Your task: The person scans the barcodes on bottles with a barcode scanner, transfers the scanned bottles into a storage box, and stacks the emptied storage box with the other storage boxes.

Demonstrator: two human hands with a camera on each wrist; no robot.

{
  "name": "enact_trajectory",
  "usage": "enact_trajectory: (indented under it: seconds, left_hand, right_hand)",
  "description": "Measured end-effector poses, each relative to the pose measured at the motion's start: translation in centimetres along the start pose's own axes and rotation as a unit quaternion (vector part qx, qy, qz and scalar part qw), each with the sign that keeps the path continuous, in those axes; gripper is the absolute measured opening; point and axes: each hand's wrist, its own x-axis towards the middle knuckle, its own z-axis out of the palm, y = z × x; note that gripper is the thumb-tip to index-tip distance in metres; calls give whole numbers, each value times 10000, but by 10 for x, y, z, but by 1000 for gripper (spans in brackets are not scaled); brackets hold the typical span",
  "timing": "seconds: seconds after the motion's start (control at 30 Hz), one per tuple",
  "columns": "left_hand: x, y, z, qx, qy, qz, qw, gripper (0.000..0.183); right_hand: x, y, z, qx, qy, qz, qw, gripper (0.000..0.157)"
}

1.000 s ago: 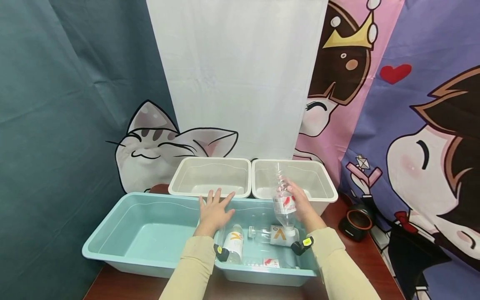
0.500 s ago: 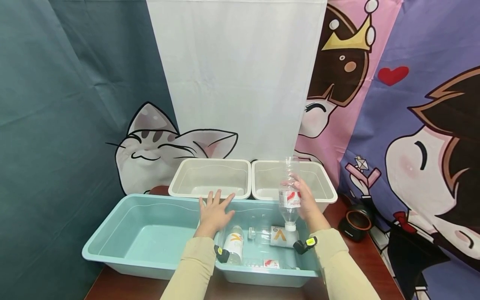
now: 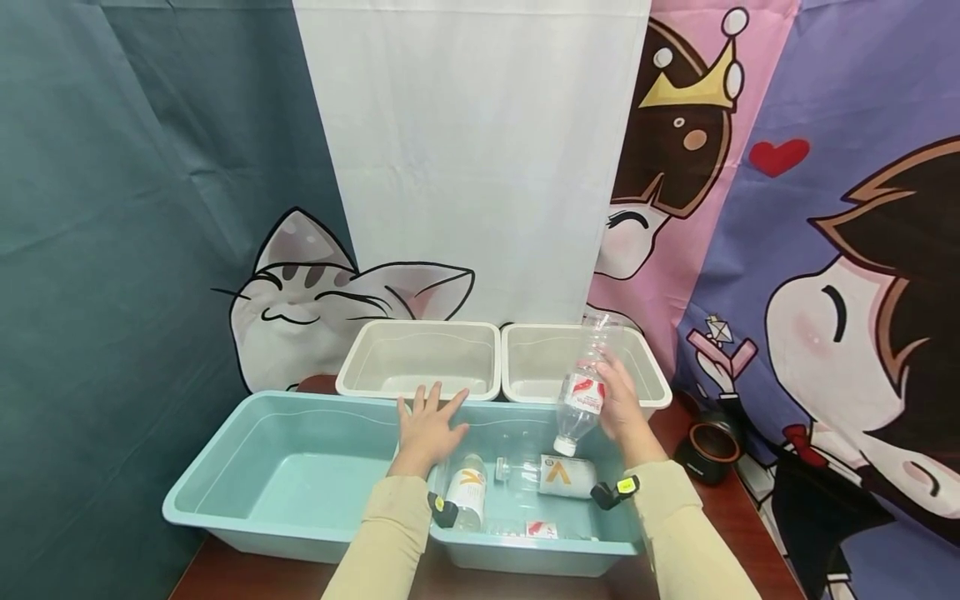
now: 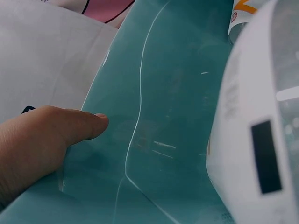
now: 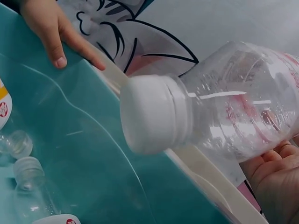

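The right hand (image 3: 622, 407) grips a bottle (image 3: 582, 393) cap-down, the left hand (image 3: 426, 430) splayed.

left hand (image 3: 428, 428): splayed wide | right hand (image 3: 624, 410): curled, gripping

Wrist pics dimmer vs. head

Clr btl (image 3: 582, 392) tilts, wht cap (image 3: 566, 447) down.
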Motion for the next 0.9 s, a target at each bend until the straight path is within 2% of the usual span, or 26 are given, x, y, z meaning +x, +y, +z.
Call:
enact_trajectory:
  seconds: [0.23, 0.4, 0.73, 0.9]
  left_hand:
    - [0, -2, 3, 33, 22, 33, 10000, 64]
    - [-1, -3, 2, 5, 38, 62, 10000, 64]
    - [-1, -3, 1, -2, 26, 64, 10000, 64]
    - [-2, -1, 2, 12, 35, 64, 10000, 65]
  right_hand:
    - [-2, -4, -6, 479, 24, -81, 9988, 32]
    - [-3, -8, -11, 768, 216, -191, 9966, 28]
    - [-6, -16, -21, 1200, 783, -206, 9895, 29]
    - [-9, -18, -29, 1426, 886, -270, 9854, 32]
